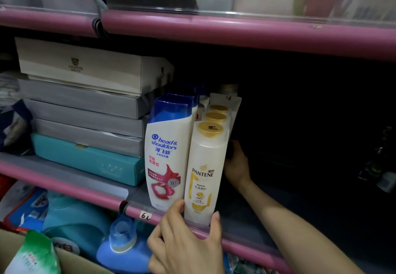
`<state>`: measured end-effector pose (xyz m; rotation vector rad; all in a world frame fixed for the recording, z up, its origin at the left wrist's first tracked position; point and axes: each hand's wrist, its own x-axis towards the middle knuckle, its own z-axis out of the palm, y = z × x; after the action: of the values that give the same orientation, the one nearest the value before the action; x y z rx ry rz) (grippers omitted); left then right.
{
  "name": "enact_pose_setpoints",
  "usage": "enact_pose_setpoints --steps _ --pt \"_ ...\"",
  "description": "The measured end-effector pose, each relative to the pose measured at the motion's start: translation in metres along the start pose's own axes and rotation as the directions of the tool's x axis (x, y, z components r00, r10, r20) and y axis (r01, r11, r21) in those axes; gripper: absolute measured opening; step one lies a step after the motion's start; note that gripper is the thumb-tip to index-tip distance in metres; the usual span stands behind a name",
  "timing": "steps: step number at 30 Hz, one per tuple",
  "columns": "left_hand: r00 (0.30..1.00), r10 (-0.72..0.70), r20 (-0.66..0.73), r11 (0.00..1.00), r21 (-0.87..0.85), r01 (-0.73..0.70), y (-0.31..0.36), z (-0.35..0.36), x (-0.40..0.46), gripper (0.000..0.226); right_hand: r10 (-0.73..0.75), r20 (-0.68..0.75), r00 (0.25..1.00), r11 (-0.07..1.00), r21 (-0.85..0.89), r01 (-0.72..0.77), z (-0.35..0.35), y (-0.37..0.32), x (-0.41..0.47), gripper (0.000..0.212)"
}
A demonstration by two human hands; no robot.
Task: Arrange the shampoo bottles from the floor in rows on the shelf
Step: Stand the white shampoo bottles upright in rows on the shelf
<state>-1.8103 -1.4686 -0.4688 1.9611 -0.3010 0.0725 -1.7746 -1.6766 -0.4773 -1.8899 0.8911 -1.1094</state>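
While on the shelf [137,206], front Pantene bottle [205,173] in left hand [186,241] grip; right hand [235,164] unclear

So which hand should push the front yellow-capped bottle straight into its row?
Probably the left hand: it already grips the base of the front white yellow-capped Pantene bottle. The right hand reaches behind the row, deeper in the shelf.

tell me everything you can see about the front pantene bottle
The front Pantene bottle is glossy cream-white plastic with a gold cap marked by hand and a yellow label reading Repair. It stands upright at the shelf's front edge, beside the Head & Shoulders bottle. The left hand holds its base; the right hand reaches behind it.
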Motion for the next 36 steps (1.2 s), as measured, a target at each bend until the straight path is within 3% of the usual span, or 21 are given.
enact_pose_setpoints --steps 19,36 --pt "1.0 -0.02 0.017 1.0 0.003 0.02 0.0012 -0.0027 -0.0002 0.061 0.059 -0.073 0.996 0.997 -0.043 -0.062 0.0012 -0.0001 0.0008 0.045" --pt "1.0 -0.009 -0.013 1.0 0.017 0.01 0.0007 0.0005 0.0024 0.061 0.034 -0.014 0.999 0.997 -0.072 -0.035 -0.0006 -0.006 -0.0043 0.048"
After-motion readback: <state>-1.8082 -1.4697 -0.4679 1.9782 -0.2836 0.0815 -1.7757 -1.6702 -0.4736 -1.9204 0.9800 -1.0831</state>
